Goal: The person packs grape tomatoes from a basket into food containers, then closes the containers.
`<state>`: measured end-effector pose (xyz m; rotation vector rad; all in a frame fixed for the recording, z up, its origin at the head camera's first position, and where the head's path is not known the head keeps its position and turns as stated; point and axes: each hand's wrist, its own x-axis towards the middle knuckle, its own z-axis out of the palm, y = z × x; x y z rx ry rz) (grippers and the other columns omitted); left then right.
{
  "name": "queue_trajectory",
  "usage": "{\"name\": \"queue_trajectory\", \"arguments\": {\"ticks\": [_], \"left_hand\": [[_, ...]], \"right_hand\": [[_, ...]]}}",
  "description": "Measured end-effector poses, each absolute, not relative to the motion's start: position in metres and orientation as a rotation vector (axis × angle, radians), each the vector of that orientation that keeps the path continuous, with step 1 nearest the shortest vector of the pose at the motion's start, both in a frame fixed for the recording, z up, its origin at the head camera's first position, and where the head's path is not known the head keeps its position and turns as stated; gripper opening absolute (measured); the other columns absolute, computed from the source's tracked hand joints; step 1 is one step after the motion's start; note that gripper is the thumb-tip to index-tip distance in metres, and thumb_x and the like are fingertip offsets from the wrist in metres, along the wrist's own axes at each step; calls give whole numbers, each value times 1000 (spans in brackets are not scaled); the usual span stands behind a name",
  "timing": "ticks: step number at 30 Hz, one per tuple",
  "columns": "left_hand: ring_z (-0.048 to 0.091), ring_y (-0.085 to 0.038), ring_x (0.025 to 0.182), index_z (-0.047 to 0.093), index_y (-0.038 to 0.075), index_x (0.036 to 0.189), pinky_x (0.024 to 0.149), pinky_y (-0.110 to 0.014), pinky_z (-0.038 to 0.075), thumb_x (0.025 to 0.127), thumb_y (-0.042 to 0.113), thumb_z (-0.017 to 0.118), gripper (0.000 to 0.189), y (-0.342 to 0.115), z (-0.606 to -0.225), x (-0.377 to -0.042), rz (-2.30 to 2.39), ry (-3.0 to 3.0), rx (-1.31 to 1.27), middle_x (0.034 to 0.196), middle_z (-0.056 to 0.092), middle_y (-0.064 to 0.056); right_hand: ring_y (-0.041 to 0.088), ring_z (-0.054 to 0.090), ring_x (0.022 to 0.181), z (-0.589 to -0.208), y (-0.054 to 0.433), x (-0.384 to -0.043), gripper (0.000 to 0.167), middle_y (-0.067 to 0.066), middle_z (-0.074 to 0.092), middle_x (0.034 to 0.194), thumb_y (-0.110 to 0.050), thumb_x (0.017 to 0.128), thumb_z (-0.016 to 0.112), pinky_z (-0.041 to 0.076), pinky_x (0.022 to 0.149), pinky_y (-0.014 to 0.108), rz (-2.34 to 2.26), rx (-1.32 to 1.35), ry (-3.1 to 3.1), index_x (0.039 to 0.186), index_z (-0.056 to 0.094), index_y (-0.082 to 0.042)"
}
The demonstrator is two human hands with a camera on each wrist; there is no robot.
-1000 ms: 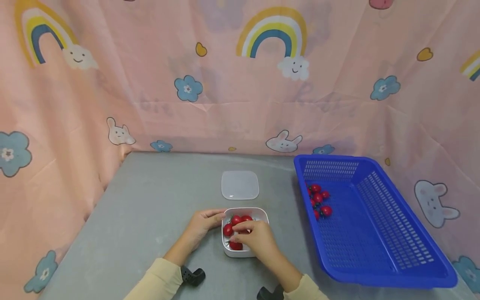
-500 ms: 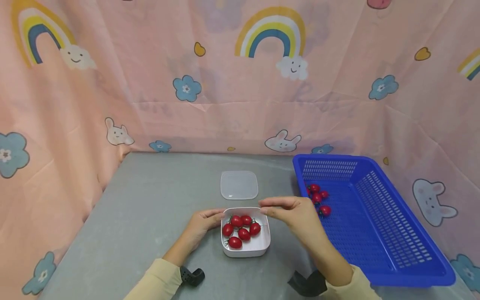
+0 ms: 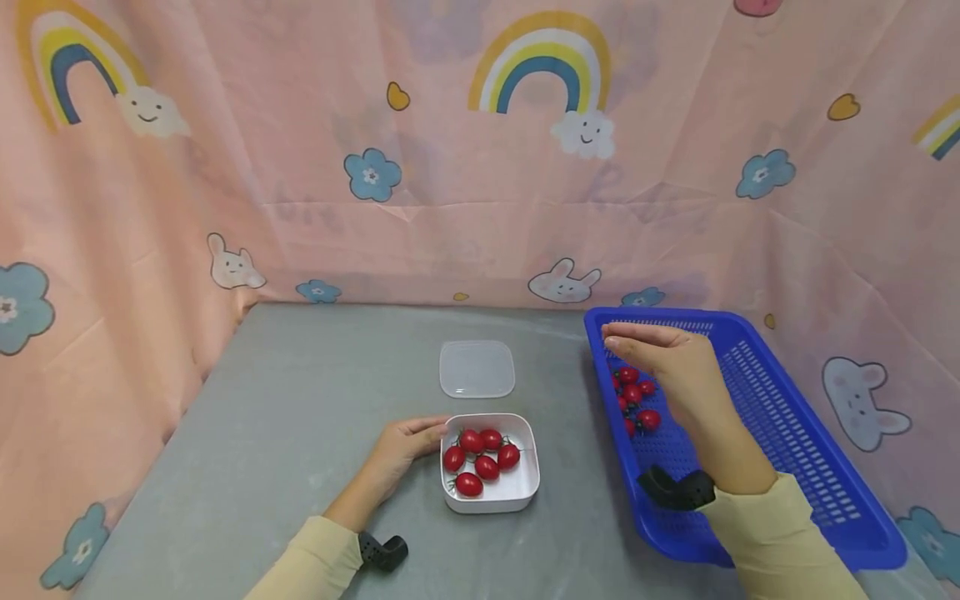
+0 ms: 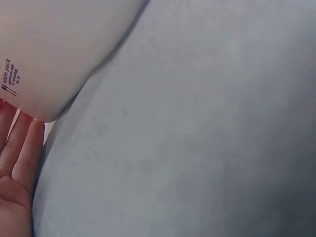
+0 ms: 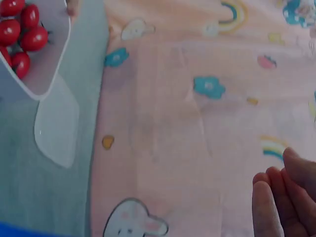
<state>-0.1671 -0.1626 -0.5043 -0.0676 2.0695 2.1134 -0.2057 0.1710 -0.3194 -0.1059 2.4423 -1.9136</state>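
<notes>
Swung away from the white box (image 3: 495, 503) since half a second ago, the right hand (image 3: 675, 362) now hangs over the blue basket (image 3: 686, 546). Head view: its fingers are fairly straight, thumb and fingertips narrowly apart, with nothing visible between them. Loose tomatoes (image 3: 632, 394) lie inside the basket, between seven and eight o'clock from this hand, far nearer to it than the left hand (image 3: 405, 446); their long axes are too small to tell. Six boxed tomatoes (image 3: 487, 467) sit in the box, with a lid (image 3: 477, 369) at twelve o'clock.

Left wrist view: straight fingers touch the box, the hand at eight o'clock in view.

Right wrist view: the right hand, at four o'clock, shows no tomato.
</notes>
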Motion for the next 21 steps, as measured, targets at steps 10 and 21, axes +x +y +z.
{"name": "queue_trajectory", "arguments": {"ticks": [10, 21], "left_hand": [[67, -3, 97, 68, -5, 121, 88, -21, 55, 92, 18, 71, 38, -162, -502, -168, 2112, 2075, -99, 121, 71, -12], [68, -1, 93, 65, -9, 123, 87, -20, 54, 91, 15, 71, 40, -164, -505, -168, 2145, 2025, -76, 117, 73, -9]], "right_hand": [[-6, 69, 92, -341, 200, -242, 13, -20, 75, 91, -21, 89, 76, 50, 81, 7, -2031, -112, 2293, 101, 80, -22], [-8, 68, 94, -368, 227, -269, 21, -20, 75, 96, -18, 91, 73, 51, 81, 7, -1987, -156, 2247, 111, 77, -16]]}}
